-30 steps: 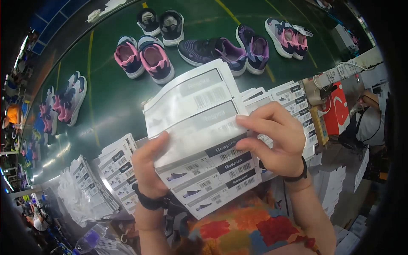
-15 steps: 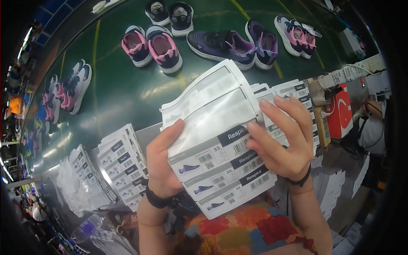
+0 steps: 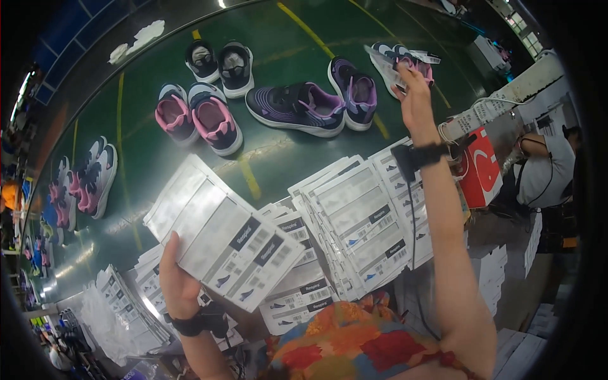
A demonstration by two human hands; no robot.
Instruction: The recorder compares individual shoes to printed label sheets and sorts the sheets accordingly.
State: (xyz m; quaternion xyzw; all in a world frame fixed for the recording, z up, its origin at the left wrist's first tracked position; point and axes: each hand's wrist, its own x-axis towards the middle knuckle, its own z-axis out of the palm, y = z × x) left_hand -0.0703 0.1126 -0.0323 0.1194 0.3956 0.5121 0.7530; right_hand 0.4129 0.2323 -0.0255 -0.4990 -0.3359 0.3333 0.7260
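My left hand [image 3: 179, 288] grips a sheet of shoe-box labels [image 3: 237, 244], tilted, with its upper part blank and two printed labels at the lower end. My right hand [image 3: 416, 101] is stretched far out over the green table, its fingers pinching a pale, blurred label strip [image 3: 384, 68]. Just beyond those fingers sits a pair of navy and pink sneakers [image 3: 423, 66] with a white tag, partly covered by the hand. To its left stands a pair of dark purple sneakers [image 3: 361, 95].
Label stacks [image 3: 354, 228] lie along the table's near edge, more at the left [image 3: 123, 301]. Further sneakers [image 3: 215, 120] stand on the green table [image 3: 190, 164]. A red box [image 3: 479, 168] is at the right, beside a seated person [image 3: 548, 164]. A black cord [image 3: 413, 221] hangs from my right wrist.
My right hand has left the sheet and reached forward right to the sneakers. The left hand moved left and down with the sheet, which now shows two printed labels instead of three.
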